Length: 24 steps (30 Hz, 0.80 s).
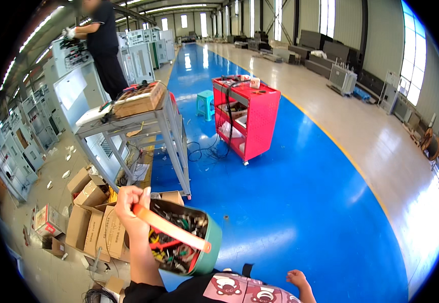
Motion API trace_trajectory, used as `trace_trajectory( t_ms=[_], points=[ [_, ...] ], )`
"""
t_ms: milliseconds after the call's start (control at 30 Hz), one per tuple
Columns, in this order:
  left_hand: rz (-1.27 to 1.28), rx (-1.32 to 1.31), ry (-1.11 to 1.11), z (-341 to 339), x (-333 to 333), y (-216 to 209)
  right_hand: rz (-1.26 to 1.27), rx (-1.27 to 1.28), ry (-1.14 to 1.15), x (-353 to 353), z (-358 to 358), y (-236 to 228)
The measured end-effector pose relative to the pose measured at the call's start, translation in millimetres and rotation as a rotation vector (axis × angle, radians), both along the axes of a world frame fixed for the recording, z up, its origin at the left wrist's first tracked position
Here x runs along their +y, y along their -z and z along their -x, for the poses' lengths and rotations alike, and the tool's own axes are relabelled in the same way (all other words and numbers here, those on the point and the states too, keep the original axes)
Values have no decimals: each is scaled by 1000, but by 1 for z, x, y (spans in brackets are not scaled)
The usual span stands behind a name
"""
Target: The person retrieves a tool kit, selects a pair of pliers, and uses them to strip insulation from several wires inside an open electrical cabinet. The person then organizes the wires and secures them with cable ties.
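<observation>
My left hand (131,203) is wrapped round the orange strap handle (171,227) of a green tool bucket (212,242). The bucket hangs tilted in front of my body, off the floor. Inside it lies a jumble of small tools and parts (181,241), with red, yellow and green pieces among them; most are too mixed to name. Down at my right side, my right hand (296,278) is loosely closed, with nothing visible in it and nothing touching it.
Cardboard boxes (90,227) stand at the left beside a grey metal workbench (179,146) bearing a wooden parts box (138,99). Farther along the blue floor are a red tool cart (262,126) and a teal stool (205,105). A person (103,45) works at grey cabinets.
</observation>
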<state>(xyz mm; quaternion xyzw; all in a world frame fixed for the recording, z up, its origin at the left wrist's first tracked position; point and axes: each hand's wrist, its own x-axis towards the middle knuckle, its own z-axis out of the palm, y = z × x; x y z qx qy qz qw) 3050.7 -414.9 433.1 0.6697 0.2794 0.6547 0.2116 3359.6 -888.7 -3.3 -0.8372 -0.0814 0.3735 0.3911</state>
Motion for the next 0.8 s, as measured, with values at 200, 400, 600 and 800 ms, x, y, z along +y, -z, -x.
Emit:
trace_trajectory(
  t_ms=[200, 400, 600, 800],
  points=[
    [-145, 40, -130, -156, 68, -31, 119, 126, 240, -9, -60, 28],
    [-194, -58, -238, -287, 142, -28, 387, 203, -197, -15, -228, 124],
    [-79, -93, -362, -390, 204, -23, 285, -442, -286, 157, -541, 59],
    [-80, 0, -457, -521, 257, -12, -294, -649, -270, 464, -753, -139]
  ],
)
